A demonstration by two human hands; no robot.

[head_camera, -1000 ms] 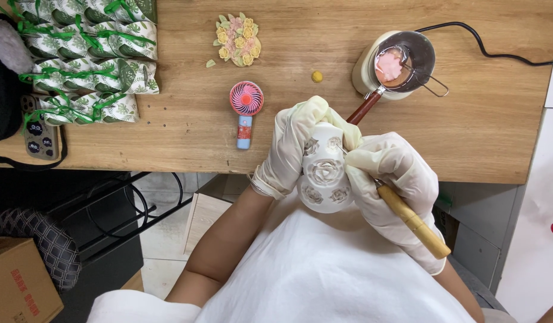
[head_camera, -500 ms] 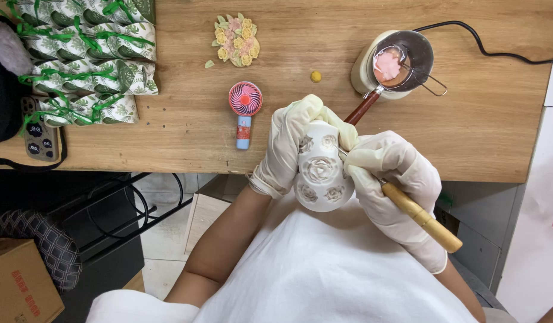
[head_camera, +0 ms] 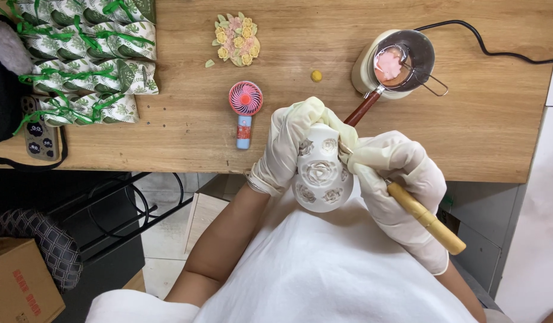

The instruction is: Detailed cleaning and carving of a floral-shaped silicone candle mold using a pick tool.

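My left hand (head_camera: 286, 143), in a pale glove, holds a white silicone mould (head_camera: 322, 170) with rose-shaped cavities, tilted over the table's near edge. My gloved right hand (head_camera: 396, 179) grips a wooden-handled tool (head_camera: 426, 218), and its metal tip touches the mould's upper right side. Behind the hands stands a small cream melting pot (head_camera: 402, 60) with pink wax and a wire strainer in it; a red-brown handle (head_camera: 363, 109) reaches from the pot toward my hands.
The wooden table (head_camera: 169, 96) also carries a pink handheld fan (head_camera: 245, 107), a cluster of small wax flowers (head_camera: 236, 39), a yellow bead (head_camera: 316, 76), leaf-print gift bags (head_camera: 88, 60) and a phone (head_camera: 40, 134). A black cable (head_camera: 497, 51) runs right. A cardboard box (head_camera: 19, 281) sits on the floor.
The tool's handle has swung slightly lower and further right while its tip stays at the mould. My left hand and the mould have barely moved.
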